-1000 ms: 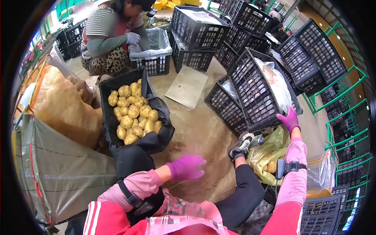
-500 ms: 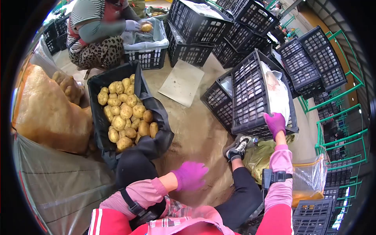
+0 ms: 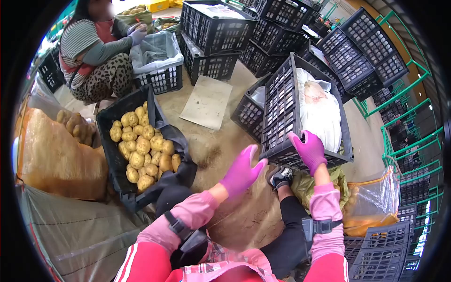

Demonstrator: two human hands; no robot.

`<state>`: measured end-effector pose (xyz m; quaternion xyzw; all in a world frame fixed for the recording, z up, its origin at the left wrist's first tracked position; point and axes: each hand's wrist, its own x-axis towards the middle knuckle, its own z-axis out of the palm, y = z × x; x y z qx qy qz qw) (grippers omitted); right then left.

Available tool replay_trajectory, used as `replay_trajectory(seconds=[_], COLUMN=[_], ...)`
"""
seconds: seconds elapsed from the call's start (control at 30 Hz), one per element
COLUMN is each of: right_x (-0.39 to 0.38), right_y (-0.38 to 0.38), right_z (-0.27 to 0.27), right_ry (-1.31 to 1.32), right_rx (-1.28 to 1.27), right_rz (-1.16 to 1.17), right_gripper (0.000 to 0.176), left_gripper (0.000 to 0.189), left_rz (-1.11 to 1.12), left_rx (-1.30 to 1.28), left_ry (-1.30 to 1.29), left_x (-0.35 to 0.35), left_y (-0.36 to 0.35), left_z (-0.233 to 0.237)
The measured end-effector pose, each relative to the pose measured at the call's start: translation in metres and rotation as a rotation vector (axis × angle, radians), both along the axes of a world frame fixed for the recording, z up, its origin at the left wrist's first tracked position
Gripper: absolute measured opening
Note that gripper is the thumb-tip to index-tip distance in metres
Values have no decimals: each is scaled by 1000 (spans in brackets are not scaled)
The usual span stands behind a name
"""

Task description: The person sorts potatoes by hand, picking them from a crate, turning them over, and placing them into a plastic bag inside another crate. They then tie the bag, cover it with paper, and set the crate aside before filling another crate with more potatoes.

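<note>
My right hand [image 3: 310,151], in a purple glove, grips the near rim of a black plastic crate [image 3: 285,101] at the right. White sheeting [image 3: 319,113] with a brownish patch covers this crate's contents, and the crate rests on another black crate [image 3: 249,113]. My left hand [image 3: 240,173], also purple-gloved, is in the air left of the crate, thumb and fingers apart, holding nothing. To its left stands a black-lined crate [image 3: 187,175] with many potatoes [image 3: 143,145] in it.
A person [image 3: 96,51] crouches at the upper left by a crate with a pale liner [image 3: 159,58]. Full sacks [image 3: 61,155] stand at the left, stacked crates [image 3: 213,35] at the back. A cardboard sheet [image 3: 206,102] lies on the floor; a green bag [image 3: 324,188] sits near my foot.
My left hand has risen toward the crate at the right, its fingers now spread. My right hand stays at the crate's rim. The view has shifted, and the other person's hands have moved up.
</note>
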<state>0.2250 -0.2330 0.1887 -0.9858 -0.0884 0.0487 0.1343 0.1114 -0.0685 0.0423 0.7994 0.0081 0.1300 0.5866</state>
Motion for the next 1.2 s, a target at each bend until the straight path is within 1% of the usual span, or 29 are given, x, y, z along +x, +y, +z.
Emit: replay_trajectory(seconds=[0.07,0.1,0.13,0.17,0.2,0.23,0.27,0.3,0.33,0.37,0.4,0.43,0.47,0.5,0.53,0.57,0.6,0.67,0.7,0.77,0.8,0.83,0.87,0.9,0.93,0.97,1.07,1.1,1.2], right_x=[14,27,39,70,118,121,163,173,165,157,169,174,162,146,134,123,105,80,72,40,25,12,-5,-10,-16,-19,-55,-64,-87], right_y=[-43,-73,-97,-142,-217,-232,-305,-336,-336,-332,-340,-351,-340,-317,-312,-302,-279,-252,-246,-210,-194,-177,-153,-150,-147,-142,-129,-125,-133], right_z=[-13,-16,-5,-9,-31,-24,-54,-67,-77,-59,-70,-80,-78,-65,-64,-64,-54,-41,-37,-14,-2,7,12,10,9,1,-28,-43,-87], right_ry=[-59,-345,-358,-500,-564,-511,-338,-130,-6,422,334,244,217,183,143,92,99,117,146,64,-39,-139,-214,-167,-119,29,26,-56,-80], right_rx=[490,354,350,159,113,71,214,322,681,1154,987,810,832,831,827,849,950,989,996,835,711,582,683,693,702,854,995,1017,958], right_rz=[206,198,40,-55,-92,-304,-368,-398,-344,-380,-368,-364,-406,-455,-440,-426,-452,-435,-403,-300,-178,-49,-184,-207,-230,-391,-496,-470,-423], right_gripper=[50,44,48,52,61,68,73,77,67,48,40,33,35,38,34,31,28,24,23,23,19,19,24,23,22,21,16,11,13], left_gripper=[62,61,61,65,76,86,85,84,85,85,85,76,73,65,63,60,55,45,47,45,43,43,43,45,50,54,58,67,67], left_rz=[-22,-64,-47,115,183,83,70,39,-61,-91,-121,-4,-147,-135,-192,-279,-247,-309,-309,-359,-511,-758,-697,-685,-641,-559,-469,-478,-397], left_rx=[-141,-229,-361,-205,-66,-155,-202,-258,-291,-294,-297,-303,-499,-539,-434,-508,-390,-523,-354,-566,-715,-45,445,449,40,-359,-332,-360,-220], left_ry=[-69,-90,-54,-146,-82,110,170,232,266,246,226,76,151,99,80,122,171,150,97,94,268,-206,-823,-711,-276,166,237,285,123], left_x=[47,79,104,130,152,164,176,186,191,187,183,185,171,157,157,158,155,170,165,193,200,219,239,237,230,218,180,167,132], left_y=[-10,-17,-32,-51,-68,-75,-88,-95,-87,-83,-79,-86,-71,-62,-46,-38,-29,-12,6,30,48,69,91,98,96,93,90,91,86], left_z=[41,49,54,46,47,56,49,43,44,40,37,23,35,44,48,45,47,27,60,71,91,87,83,86,88,87,72,66,43])
